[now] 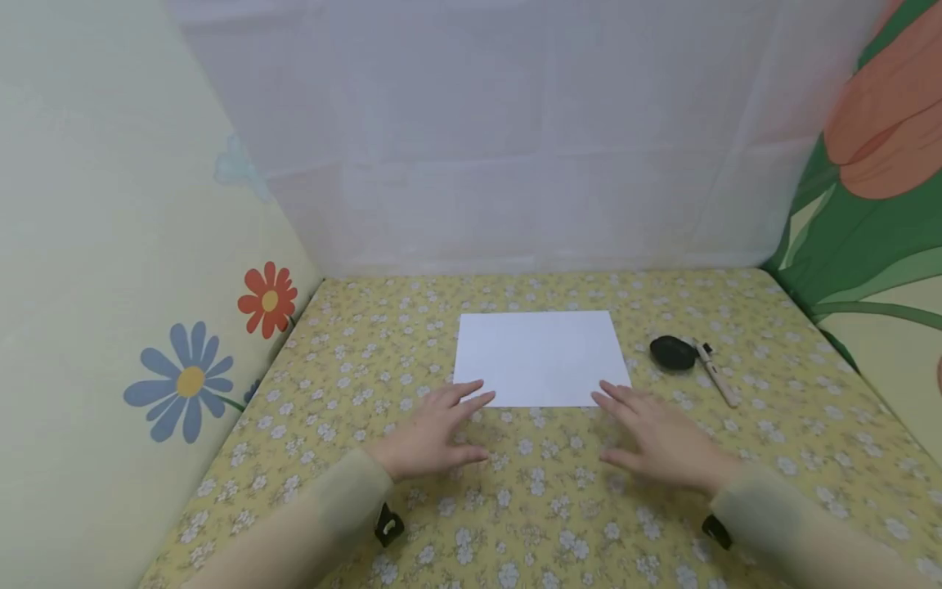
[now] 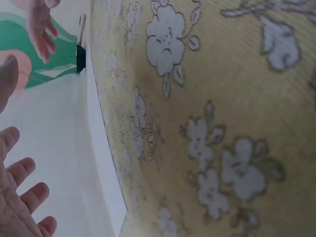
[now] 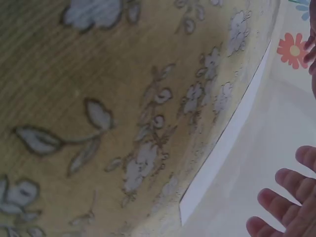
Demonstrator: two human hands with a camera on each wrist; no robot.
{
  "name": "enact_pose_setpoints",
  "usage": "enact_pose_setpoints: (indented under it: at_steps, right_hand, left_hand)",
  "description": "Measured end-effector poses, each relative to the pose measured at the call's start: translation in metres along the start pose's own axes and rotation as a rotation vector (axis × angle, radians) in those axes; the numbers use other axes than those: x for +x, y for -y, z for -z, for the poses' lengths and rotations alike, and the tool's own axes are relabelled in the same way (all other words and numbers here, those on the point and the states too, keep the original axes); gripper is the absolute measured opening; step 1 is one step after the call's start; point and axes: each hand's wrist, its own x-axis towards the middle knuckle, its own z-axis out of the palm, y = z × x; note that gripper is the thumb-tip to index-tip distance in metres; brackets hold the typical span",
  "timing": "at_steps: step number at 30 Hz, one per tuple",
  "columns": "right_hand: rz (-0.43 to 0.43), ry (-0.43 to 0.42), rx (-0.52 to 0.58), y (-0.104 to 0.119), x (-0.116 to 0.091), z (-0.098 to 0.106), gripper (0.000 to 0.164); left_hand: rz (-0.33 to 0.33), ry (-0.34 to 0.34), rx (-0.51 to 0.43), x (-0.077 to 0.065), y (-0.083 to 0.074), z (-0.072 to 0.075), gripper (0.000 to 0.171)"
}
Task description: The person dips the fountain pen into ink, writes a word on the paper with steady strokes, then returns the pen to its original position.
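Observation:
A blank white sheet of paper lies flat on the flowered tablecloth, in the middle of the head view. My left hand is held by the sheet's near left corner, fingers spread and nothing in them. Opposite it, my right hand hovers by the near right corner, also spread and holding nothing. Both wrist views show the hands raised above the cloth, with the paper beyond the fingers. To the right of the sheet are a black rounded object and a light pen-like tool with a dark end.
The yellow flowered tablecloth covers the whole table. A white hanging sheet closes off the back. Walls with painted flowers stand at the left and right. A black strap piece shows under the left sleeve.

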Motion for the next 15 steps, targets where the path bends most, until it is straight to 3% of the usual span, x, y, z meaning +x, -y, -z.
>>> enact_pose_setpoints:
  at_steps: [8, 15]
  right_hand:
    - [-0.130, -0.006, 0.075, -0.009, 0.008, -0.009, 0.077]
    - [-0.232, 0.022, 0.148, -0.017, 0.015, -0.016, 0.076]
  left_hand:
    - [0.215, -0.043, -0.178, 0.009, 0.014, -0.010, 0.069]
    - [0.368, -0.048, -0.196, 0.023, 0.027, -0.016, 0.071]
